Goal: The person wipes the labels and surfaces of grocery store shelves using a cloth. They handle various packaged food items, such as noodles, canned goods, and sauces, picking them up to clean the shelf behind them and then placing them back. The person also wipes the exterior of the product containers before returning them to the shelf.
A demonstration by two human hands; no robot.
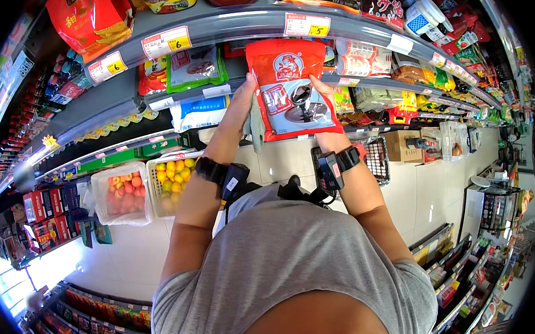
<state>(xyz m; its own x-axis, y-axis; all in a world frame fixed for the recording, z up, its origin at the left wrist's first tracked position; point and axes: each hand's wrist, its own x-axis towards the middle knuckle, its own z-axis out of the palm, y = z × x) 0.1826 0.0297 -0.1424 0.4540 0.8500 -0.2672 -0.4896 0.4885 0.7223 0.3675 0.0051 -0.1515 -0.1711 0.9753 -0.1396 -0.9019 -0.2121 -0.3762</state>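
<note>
A red and grey plastic food pouch (297, 91) is held upright in front of the shelves, its printed front facing me. My left hand (241, 99) grips its left edge, and a grey cloth (255, 124) hangs down between that hand and the pouch. On the opposite edge, my right hand (323, 89) has its thumb over the front; its other fingers are hidden behind the pouch. Just left of it, a green-edged pouch (195, 68) stands on the middle shelf. A dark strap with a small box sits on each wrist.
Price tags line the upper shelf edge (236, 24), with a red bag (93, 26) above. Below left are a white crate (122, 189) of red fruit and a crate (172, 182) of orange and yellow fruit. A dark basket (379, 160) and a cardboard box (399, 146) stand at right.
</note>
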